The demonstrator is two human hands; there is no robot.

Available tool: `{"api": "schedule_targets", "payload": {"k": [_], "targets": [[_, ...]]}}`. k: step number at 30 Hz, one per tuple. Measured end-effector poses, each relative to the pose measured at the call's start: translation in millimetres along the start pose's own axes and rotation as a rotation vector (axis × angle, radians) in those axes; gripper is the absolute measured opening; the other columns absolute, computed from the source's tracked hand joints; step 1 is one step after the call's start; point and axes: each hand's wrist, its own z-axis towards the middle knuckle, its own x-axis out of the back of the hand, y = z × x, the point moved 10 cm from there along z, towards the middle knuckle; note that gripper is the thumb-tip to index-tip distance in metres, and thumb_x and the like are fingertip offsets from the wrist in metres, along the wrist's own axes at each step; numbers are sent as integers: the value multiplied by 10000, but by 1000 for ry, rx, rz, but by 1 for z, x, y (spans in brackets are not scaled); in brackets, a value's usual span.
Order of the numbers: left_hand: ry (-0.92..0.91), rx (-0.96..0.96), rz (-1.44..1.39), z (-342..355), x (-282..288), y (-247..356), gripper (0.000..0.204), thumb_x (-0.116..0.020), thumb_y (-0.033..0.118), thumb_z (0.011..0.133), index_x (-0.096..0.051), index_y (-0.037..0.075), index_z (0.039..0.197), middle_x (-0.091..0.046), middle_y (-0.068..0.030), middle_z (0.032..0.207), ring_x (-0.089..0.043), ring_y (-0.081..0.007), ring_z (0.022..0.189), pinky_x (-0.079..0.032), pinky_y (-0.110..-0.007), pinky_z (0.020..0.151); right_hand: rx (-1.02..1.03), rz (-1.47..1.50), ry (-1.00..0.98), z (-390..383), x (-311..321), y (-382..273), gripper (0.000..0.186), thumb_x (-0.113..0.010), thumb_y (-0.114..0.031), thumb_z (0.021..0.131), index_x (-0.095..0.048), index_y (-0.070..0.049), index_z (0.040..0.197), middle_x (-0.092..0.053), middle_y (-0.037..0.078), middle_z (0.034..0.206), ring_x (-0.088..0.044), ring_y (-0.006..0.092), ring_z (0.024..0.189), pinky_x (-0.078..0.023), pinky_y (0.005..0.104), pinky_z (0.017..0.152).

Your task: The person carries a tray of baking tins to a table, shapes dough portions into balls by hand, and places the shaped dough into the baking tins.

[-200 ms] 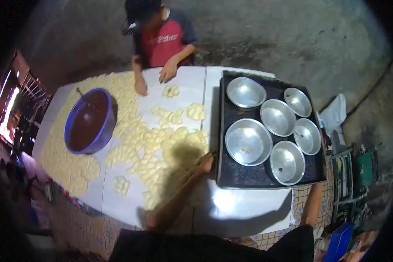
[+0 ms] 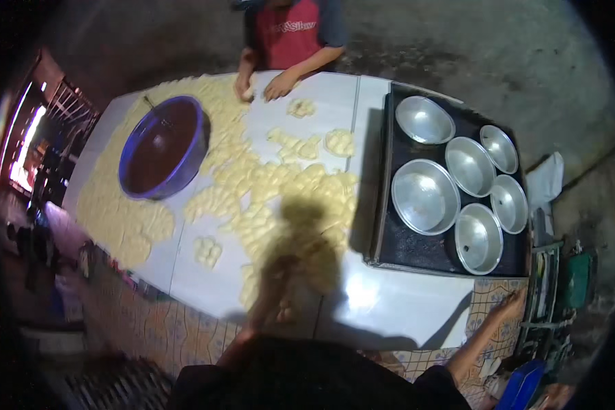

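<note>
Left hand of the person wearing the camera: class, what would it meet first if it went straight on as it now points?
Probably the pale dough pieces on the white table, beyond the left hand; its height above them is unclear in shadow.

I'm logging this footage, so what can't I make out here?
In the head view:
Left hand: shadow and blur obscure its fingers.
Right hand: too blurred to tell whether it touches the tray.
Co-worker: top edge cuts off most of the head.
Bowl: brown contents hide its bottom.
</note>
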Motion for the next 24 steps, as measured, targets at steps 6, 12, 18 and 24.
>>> {"api": "schedule_targets", "payload": {"k": [6, 12, 18, 24], "targets": [[727, 197, -416, -77, 115, -53, 107, -485, 6, 888, -583, -36, 885, -611, -77, 802, -566, -134, 745, -477, -271, 728, -367, -103, -538, -337, -47, 46, 250, -521, -162, 892, -589, 37, 1027, -582, 68, 826, -573, 149, 724, -446, 242, 609], [919, 136, -487, -114, 203, -130, 151, -518, 122, 914, -579, -9, 956, -647, -90, 829, -599, -162, 720, -465, -272, 698, -80, -209, -1734, -630, -201, -28, 322, -629, -32, 803, -601, -27, 1124, -645, 138, 1020, -624, 238, 939, -472, 311, 846], [616, 96, -414, -25, 238, -172, 391, -522, 226, 917, -507, 33, 1257, -582, -79, 1146, -529, -139, 972, -420, -291, 846, 799, -319, -2012, -807, -281, -55, 614, -692, -283, 767, -465, -110, 1311, -425, 191, 1331, -446, 387, 1198, -410, 469, 949], [278, -140, 168, 15, 229, -206, 461, -486, 243, 930, -411, 36, 1335, -559, -151, 1184, -549, -204, 998, -437, -326, 873, 1038, -548, -1704, -911, -317, 46, 572, -673, -417, 754, -539, -160, 1248, -426, 143, 1368, -420, 389, 1191, -382, 473, 928]]}}
